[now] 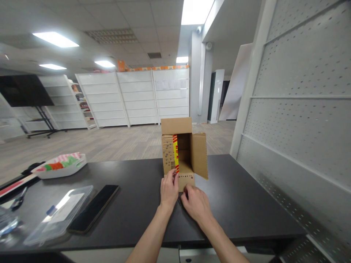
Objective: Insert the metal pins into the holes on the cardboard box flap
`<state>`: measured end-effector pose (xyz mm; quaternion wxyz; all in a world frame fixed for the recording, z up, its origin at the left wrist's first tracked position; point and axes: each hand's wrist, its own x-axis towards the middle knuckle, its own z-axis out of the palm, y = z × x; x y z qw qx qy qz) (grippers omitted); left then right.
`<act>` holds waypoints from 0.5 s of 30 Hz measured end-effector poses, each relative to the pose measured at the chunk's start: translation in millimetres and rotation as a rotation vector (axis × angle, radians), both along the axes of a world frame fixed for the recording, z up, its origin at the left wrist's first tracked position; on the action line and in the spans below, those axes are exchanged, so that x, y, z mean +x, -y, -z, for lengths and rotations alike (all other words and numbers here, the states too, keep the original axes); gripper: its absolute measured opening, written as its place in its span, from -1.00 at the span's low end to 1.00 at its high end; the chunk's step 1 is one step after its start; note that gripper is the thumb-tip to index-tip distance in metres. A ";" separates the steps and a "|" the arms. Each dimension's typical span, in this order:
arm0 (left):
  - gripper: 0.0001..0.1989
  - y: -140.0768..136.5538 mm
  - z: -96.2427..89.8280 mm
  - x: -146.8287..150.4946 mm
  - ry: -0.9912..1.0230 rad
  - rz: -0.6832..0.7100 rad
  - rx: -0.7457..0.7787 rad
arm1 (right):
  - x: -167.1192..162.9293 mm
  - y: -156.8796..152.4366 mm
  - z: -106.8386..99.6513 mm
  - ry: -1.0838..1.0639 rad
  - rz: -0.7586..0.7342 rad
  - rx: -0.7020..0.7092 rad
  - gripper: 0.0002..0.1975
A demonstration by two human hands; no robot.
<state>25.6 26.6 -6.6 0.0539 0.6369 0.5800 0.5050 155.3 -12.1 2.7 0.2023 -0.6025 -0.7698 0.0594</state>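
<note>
An open cardboard box [184,153] stands on the black table with its opening towards me and its flaps spread. Red-and-yellow tape [176,151] runs down its left flap, which has several dark spots. My left hand [169,189] is closed, thumb and fingertips pinched at that flap's lower edge beside the tape. Against the bottom flap [186,179], pierced by a row of small holes, rests my right hand [196,201], with curled fingers. A thin dark thing [180,200] shows beside its fingers; what it grips is hidden.
On the left lie a black phone [94,208], a clear plastic case [61,212] and a white tray [61,171] of colourful cloth-like items. A perforated white panel [298,91] borders the table's right side. White shelving [137,96] stands across the room.
</note>
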 end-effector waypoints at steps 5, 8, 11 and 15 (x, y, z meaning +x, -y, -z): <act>-0.75 -0.4 0.9 -0.1 -0.006 0.000 0.001 | 0.2 -0.2 0.2 -0.001 0.000 0.007 -0.88; -0.73 0.1 0.9 -0.3 -0.048 0.006 0.014 | 0.4 -0.1 0.3 0.000 0.001 0.000 -0.88; -0.73 1.3 -0.2 -0.4 -0.086 0.006 0.021 | 0.5 0.0 0.4 0.002 0.003 -0.001 -0.88; -0.74 3.0 -1.8 -0.1 -0.101 0.001 0.012 | 0.4 -0.1 0.6 0.000 0.002 0.007 -0.89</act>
